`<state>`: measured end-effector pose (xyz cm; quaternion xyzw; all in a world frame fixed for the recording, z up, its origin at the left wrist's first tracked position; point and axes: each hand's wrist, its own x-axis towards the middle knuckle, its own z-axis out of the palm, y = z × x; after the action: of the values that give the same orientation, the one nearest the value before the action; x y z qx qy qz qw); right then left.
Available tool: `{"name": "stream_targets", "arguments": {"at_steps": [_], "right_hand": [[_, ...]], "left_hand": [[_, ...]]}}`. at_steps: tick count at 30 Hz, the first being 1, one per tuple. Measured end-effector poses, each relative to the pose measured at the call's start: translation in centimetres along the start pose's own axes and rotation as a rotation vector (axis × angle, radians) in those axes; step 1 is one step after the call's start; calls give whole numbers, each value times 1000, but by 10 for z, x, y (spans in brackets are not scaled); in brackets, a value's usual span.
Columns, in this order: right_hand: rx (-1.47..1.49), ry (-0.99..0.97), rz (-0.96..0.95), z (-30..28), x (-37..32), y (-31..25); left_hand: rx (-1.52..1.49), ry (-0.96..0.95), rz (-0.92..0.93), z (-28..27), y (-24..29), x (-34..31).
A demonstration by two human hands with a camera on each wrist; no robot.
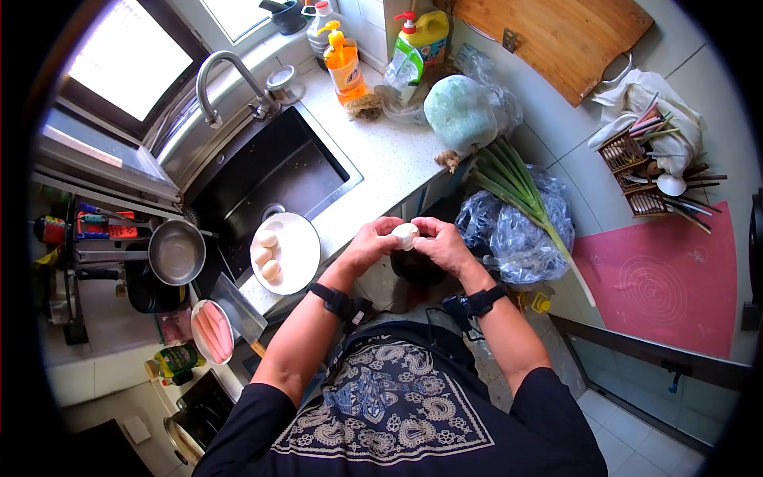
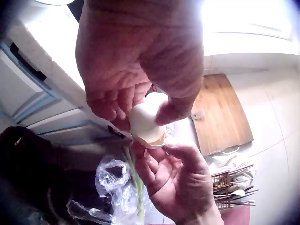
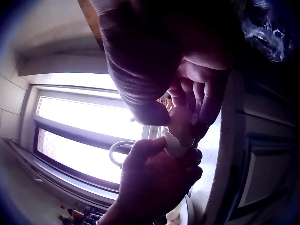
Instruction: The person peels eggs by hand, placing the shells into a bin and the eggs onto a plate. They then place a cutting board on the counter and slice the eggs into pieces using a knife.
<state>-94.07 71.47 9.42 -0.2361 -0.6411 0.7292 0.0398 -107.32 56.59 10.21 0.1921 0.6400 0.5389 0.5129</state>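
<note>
Over the floor in front of the body, both hands meet at a partly peeled egg (image 1: 405, 235). My left hand (image 1: 370, 245) grips it between thumb and fingers; smooth white shows on its side in the left wrist view. From the other side, my right hand (image 1: 447, 245) pinches the egg's shell-covered end with thumb and fingertips. A jagged shell edge on the egg (image 3: 179, 133) appears in the right wrist view. To the left, a white plate (image 1: 300, 253) at the sink's edge bears three eggs (image 1: 264, 256).
A black sink (image 1: 270, 167) with a tap lies left, beside the white counter (image 1: 389, 163). A cleaver (image 1: 238, 310) and a dish of sausages (image 1: 211, 332) stand nearer left. A winter melon (image 1: 459, 113), green onions (image 1: 517, 183) and plastic bags (image 1: 509, 238) lie right.
</note>
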Motion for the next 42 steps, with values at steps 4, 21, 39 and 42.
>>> {"name": "stream_targets", "arguments": {"at_steps": [4, 21, 39, 42], "right_hand": [[62, 15, 84, 0, -2, -3], [29, 83, -1, -17, 6, 19], [-634, 81, 97, -32, 4, 81], [-601, 71, 106, -26, 0, 79]], "left_hand": [[10, -53, -32, -5, -3, 2], [-200, -89, -113, -18, -17, -15], [923, 854, 107, -130, -71, -94], [1052, 905, 216, -132, -72, -104]]}}
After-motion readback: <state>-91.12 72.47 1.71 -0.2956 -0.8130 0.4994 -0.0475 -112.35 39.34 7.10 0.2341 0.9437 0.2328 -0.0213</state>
